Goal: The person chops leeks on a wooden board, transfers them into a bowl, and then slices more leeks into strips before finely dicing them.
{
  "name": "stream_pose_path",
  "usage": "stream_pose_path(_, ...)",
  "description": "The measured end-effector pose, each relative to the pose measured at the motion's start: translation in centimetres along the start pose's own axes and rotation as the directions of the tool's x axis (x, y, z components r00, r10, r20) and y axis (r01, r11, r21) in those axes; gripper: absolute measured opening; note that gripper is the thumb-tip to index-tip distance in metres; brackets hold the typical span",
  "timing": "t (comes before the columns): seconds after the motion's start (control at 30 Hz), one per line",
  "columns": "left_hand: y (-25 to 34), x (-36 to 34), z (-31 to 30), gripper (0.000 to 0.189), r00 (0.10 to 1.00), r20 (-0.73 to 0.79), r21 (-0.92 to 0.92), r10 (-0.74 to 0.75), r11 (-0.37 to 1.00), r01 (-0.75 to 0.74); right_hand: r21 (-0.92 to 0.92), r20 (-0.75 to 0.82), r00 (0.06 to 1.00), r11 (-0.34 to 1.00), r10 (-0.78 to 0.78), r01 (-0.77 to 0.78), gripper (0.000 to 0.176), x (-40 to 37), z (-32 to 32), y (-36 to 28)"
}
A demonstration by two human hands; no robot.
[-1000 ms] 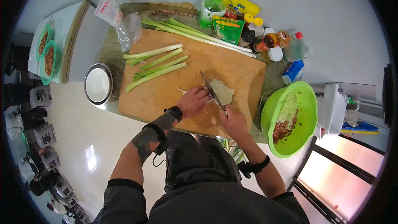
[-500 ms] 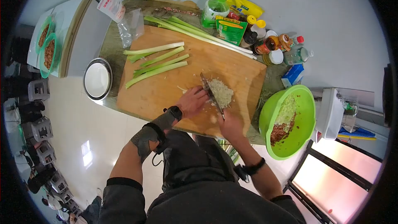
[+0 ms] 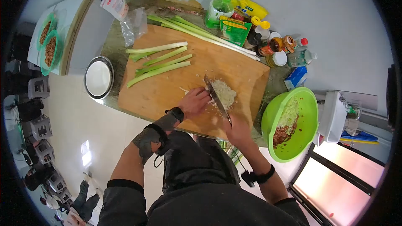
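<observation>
Head view: green stalks (image 3: pixel 159 74) lie left on the cutting board (image 3: pixel 146 98); the left hand (image 3: pixel 196 102) curls at its middle, I cannot tell on what; right of its middle are the knife (image 3: pixel 217 99), chopped bits (image 3: pixel 226 94) and right hand (image 3: pixel 239 130), wrapped round the knife.

Compared with half a second ago, your right hand (image 3: pixel 238 130) has swung outward to the right, bringing the handle of the knife (image 3: pixel 217 96) with it; the blade now lies at a wider slant and shows you more of its flat side. By your right wrist, the small black box (image 3: pixel 248 178) sits lower, hanging out from the strap (image 3: pixel 264 175). Behind you on the left, a person in grey trousers (image 3: pixel 85 203), out of sight a second ago, shows both legs. Your view has turned slightly, leaving the white bowl (image 3: pixel 98 78) higher and the green bowl (image 3: pixel 271 115) lower.
</observation>
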State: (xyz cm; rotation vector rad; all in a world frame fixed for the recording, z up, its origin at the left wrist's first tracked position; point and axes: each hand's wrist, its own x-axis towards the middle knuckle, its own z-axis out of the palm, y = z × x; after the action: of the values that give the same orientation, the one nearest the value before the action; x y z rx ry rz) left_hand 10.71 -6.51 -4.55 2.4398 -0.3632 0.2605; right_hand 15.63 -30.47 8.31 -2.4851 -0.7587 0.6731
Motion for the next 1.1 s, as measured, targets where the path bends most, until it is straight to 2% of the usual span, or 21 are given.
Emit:
stream_pose_path(0.03, -0.1, -0.1, 0.1, 0.031, 1.0, -0.007, 0.008, 0.0, 1.0, 0.0, 0.026, -0.048, 0.996, 0.997, -0.069, 0.071, 0.033, -0.4, -0.5, -0.2)
stream_pose_path(0.13, -0.1, -0.2, 0.2, 0.031, 1.0, 0.013, 0.006, 0.014, 1.0, -0.014, -0.006, 0.007, 0.994, 0.994, 0.106, -0.105, 0.033, 1.2, 5.0, 2.2)
stream_pose_path(0.27, -0.3, -0.2, 0.1, 0.032, 1.0, 0.018, 0.02, 0.003, 1.0, -0.003, -0.059, 0.058, 0.998, 0.998, -0.014, 0.017, 0.035, 0.3, 0.8, 0.2)
stream_pose_path(0.33, -0.5, -0.3, 0.3, 0.032, 1.0, 0.013, 0.036, 0.0, 0.999, 0.0, 0.031, -0.025, 0.999, 0.999, -0.034, 0.034, 0.036, -0.5, 0.0, -0.1)
stream_pose_path(0.43, 0.0, -0.4, 0.2, 0.032, 1.0, 0.007, 0.04, 0.009, 0.999, -0.01, -0.011, 0.096, 0.98, 0.984, 0.177, -0.176, 0.039, 1.4, 4.0, 1.4)
stream_pose_path(0.53, -0.5, -0.2, -0.3, 0.031, 1.0, 0.012, 0.026, 0.003, 1.0, -0.003, -0.023, 0.187, 0.966, 0.984, 0.18, -0.179, 0.04, 2.0, 2.1, 0.6)
stream_pose_path(0.63, -0.4, -0.7, 0.4, 0.031, 1.0, 0.004, 0.017, -0.023, 1.0, 0.023, -0.012, 0.07, 0.998, 1.0, 0.004, -0.003, 0.038, -0.3, -1.0, -1.0)
stream_pose_path(0.73, 0.0, -0.9, 0.2, 0.03, 0.999, 0.009, 0.006, -0.05, 0.999, 0.05, 0.052, 0.067, 0.976, 0.977, 0.205, -0.209, 0.038, 0.6, 4.2, 0.8)
stream_pose_path(0.8, -0.3, -0.8, -0.4, 0.029, 0.998, 0.007, 0.022, -0.055, 0.998, 0.055, -0.053, 0.053, 0.996, 0.997, 0.067, -0.064, 0.037, 1.4, 4.8, 1.6)
stream_pose_path(0.87, -0.1, -0.8, -0.2, 0.029, 0.999, 0.0, 0.029, -0.052, 0.998, 0.052, -0.073, 0.035, 0.999, 0.997, 0.001, 0.001, 0.036, 0.5, 4.0, 2.1)
stream_pose_path(0.93, -0.1, -0.9, 0.0, 0.03, 0.998, -0.006, 0.029, -0.059, 0.998, 0.059, -0.009, -0.006, 1.0, 1.0, -0.014, 0.014, 0.035, -0.5, 0.5, -0.4)
stream_pose_path(1.03, 0.0, -1.1, 0.3, 0.03, 0.998, -0.011, 0.022, -0.061, 0.998, 0.061, -0.128, 0.003, 0.999, 0.991, 0.043, -0.043, 0.035, 0.4, 4.8, 1.5)
stream_pose_path(1.1, -0.3, -0.9, -0.3, 0.031, 0.998, -0.009, 0.046, -0.058, 0.997, 0.058, -0.005, 0.046, 0.983, 0.984, 0.178, -0.177, 0.036, 1.3, 4.2, 0.2)
